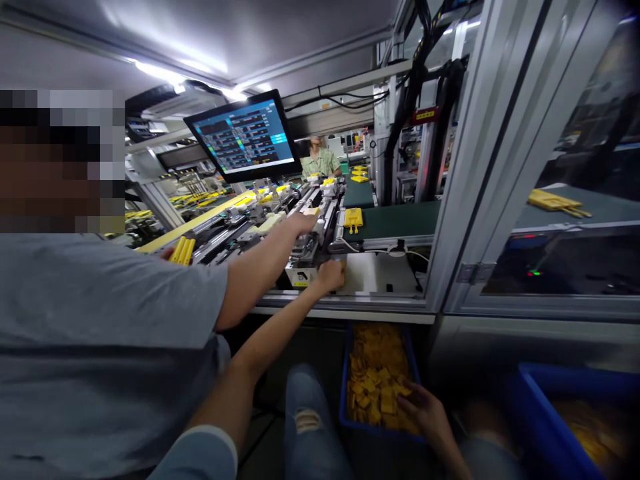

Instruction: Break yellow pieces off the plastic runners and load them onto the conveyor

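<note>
My left hand (330, 275) rests at the front edge of the machine, beside a bare metal plate (367, 272). Its fingers are curled closed, and what they hold, if anything, is hidden. Down low, my right hand (429, 415) reaches over the near right corner of a blue bin (344, 393). The fingers are apart, at the edge of a heap of flat yellow pieces (375, 377) filling that bin. Past my left hand, a yellow part with two prongs (353, 219) lies on the green conveyor belt (395, 220).
At my left a co-worker in grey (100, 320) stretches an arm across to the fixtures, with yellow sticks (183, 251) in the other hand. A monitor (243, 140) hangs above. An aluminium post (475, 153) stands right. Another blue bin (540, 393) sits at lower right.
</note>
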`<control>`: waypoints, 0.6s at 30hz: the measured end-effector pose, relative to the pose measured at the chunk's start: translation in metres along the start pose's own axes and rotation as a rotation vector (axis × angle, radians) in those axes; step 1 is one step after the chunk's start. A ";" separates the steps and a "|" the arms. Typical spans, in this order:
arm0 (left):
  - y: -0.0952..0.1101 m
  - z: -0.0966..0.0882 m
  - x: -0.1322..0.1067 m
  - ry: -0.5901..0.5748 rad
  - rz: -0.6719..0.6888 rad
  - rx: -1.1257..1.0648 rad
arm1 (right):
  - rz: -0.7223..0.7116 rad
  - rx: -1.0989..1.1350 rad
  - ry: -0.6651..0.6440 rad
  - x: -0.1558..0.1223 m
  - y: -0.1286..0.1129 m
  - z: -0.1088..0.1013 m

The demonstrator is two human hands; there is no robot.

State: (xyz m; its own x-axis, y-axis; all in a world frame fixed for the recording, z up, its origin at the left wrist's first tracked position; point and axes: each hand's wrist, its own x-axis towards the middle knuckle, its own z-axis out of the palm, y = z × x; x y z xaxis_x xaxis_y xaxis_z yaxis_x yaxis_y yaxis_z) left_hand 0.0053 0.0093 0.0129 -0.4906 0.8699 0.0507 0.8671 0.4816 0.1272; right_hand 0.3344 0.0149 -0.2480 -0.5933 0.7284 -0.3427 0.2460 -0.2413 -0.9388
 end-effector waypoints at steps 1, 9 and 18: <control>0.008 -0.008 0.004 0.065 0.019 -0.007 | 0.024 0.043 -0.016 -0.002 -0.003 0.001; 0.055 -0.069 0.090 0.387 0.033 -0.016 | -0.062 -0.026 0.036 -0.030 -0.028 0.012; 0.073 -0.058 0.101 0.269 0.256 0.045 | -0.081 -0.059 0.149 -0.034 -0.003 -0.004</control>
State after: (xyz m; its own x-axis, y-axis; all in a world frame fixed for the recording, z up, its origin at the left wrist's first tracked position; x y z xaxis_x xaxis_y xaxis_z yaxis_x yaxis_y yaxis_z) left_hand 0.0144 0.1261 0.0845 -0.2577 0.9065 0.3345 0.9645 0.2620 0.0332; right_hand 0.3571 -0.0063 -0.2336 -0.4937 0.8320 -0.2529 0.2489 -0.1435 -0.9578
